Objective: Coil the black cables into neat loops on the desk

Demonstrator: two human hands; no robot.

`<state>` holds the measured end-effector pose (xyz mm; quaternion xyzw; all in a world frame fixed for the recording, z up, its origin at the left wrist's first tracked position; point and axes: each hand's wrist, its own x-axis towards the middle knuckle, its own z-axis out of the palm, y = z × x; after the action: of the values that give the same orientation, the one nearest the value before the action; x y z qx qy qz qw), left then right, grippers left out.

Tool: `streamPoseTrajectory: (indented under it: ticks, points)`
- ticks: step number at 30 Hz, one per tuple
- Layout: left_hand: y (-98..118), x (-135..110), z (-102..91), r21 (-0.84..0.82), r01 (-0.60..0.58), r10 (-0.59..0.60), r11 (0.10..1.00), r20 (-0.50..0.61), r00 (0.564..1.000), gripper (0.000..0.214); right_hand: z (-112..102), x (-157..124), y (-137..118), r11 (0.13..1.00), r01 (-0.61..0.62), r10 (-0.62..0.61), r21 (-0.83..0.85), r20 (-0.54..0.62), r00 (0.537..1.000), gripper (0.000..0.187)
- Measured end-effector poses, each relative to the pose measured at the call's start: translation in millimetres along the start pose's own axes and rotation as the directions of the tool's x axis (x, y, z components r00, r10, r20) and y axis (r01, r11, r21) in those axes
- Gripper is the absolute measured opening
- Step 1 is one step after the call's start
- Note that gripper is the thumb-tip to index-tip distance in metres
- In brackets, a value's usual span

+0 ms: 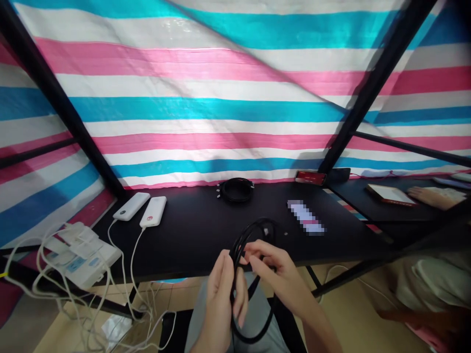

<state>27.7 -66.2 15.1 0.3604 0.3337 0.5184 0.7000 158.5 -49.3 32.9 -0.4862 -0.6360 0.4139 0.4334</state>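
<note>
Holding a black cable loop (pixel 245 231) between left hand (pixel 222 305) and right hand (pixel 274 272).

This was a makeshift work booth: a striped plastic tarpaulin (pixel 235 113) hung behind black metal framing (pixel 55 88), around a black desk (pixel 191 240) with power banks (pixel 140 208) and a cable-filled power strip (pixel 84 255).

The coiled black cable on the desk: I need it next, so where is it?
In the head view, the coiled black cable lies at the far edge of the black desk, right of the white power bank.
</note>
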Motion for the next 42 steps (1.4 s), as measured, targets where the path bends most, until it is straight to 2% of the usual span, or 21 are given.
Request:
streamPoseTrajectory:
  ticks: [3, 6, 9, 13, 15, 17, 19, 23, 25, 27, 32, 35, 37, 39, 42]
  points:
    - [0, 6, -1.0, -0.075, 0.084, -0.077, 0.994, 0.090, 0.993, 0.043, 2, 3, -1, 0.997, 0.075, -0.074, -0.015, 0.068, 0.995, 0.022]
    - [-2, 12, -2.9, -0.063, 0.083, -0.076, 0.995, 0.100, 0.992, 0.044, 2, 3, -1, 0.995, 0.089, -0.089, -0.048, 0.004, 0.996, 0.030]
    - [-4, 14, -3.6, 0.064, 0.011, -0.012, 0.998, 0.027, 1.000, 0.040, 3, 1, 0, 0.995, 0.068, -0.076, -0.073, -0.103, 0.992, 0.040]
    - [-2, 11, -3.4, 0.236, -0.112, 0.136, 0.965, -0.086, 0.987, 0.039, 0, 4, 0, 0.992, 0.127, -0.127, -0.011, -0.161, 0.979, 0.037]
    - [5, 9, -5.8, 0.260, -0.185, 0.235, 0.948, -0.178, 0.956, 0.038, -7, 6, 2, 0.987, 0.143, -0.125, 0.069, -0.223, 0.967, 0.034]
    - [14, 9, -11.8, 0.262, -0.255, 0.331, 0.931, -0.311, 0.891, 0.033, -18, 5, 6, 0.977, 0.145, -0.085, 0.154, -0.340, 0.937, 0.032]
    - [23, 10, -21.3, 0.268, -0.309, 0.398, 0.913, -0.406, 0.823, 0.027, -31, 1, 9, 0.962, 0.162, -0.045, 0.219, -0.458, 0.888, 0.031]
    - [32, 10, -39.9, 0.352, -0.399, 0.525, 0.847, -0.431, 0.734, 0.023, -46, -13, 10, 0.944, 0.208, -0.001, 0.256, -0.628, 0.779, 0.028]
    - [32, 8, -43.1, 0.392, -0.419, 0.565, 0.819, -0.430, 0.704, 0.022, -47, -19, 9, 0.941, 0.214, 0.014, 0.263, -0.661, 0.750, 0.028]
    - [31, 4, -41.1, 0.414, -0.407, 0.568, 0.814, -0.419, 0.709, 0.022, -46, -25, 7, 0.938, 0.214, 0.022, 0.271, -0.665, 0.747, 0.027]
    - [27, -6, -28.8, 0.481, -0.325, 0.502, 0.814, -0.303, 0.810, 0.031, -46, -33, 7, 0.947, 0.196, 0.033, 0.254, -0.686, 0.727, 0.030]
    - [25, -8, -27.7, 0.504, -0.340, 0.500, 0.794, -0.223, 0.837, 0.036, -48, -37, 4, 0.962, 0.151, 0.050, 0.227, -0.691, 0.721, 0.033]
    - [24, -8, -30.6, 0.515, -0.347, 0.503, 0.784, -0.198, 0.842, 0.035, -47, -41, 1, 0.964, 0.135, 0.045, 0.227, -0.644, 0.764, 0.034]
    - [25, -6, -34.6, 0.506, -0.347, 0.492, 0.790, -0.185, 0.851, 0.035, -47, -45, -2, 0.952, 0.136, 0.037, 0.274, -0.544, 0.838, 0.039]
    - [30, -4, -39.5, 0.465, -0.333, 0.457, 0.820, -0.181, 0.871, 0.041, -48, -49, 0, 0.902, 0.166, -0.002, 0.399, -0.380, 0.925, 0.056]
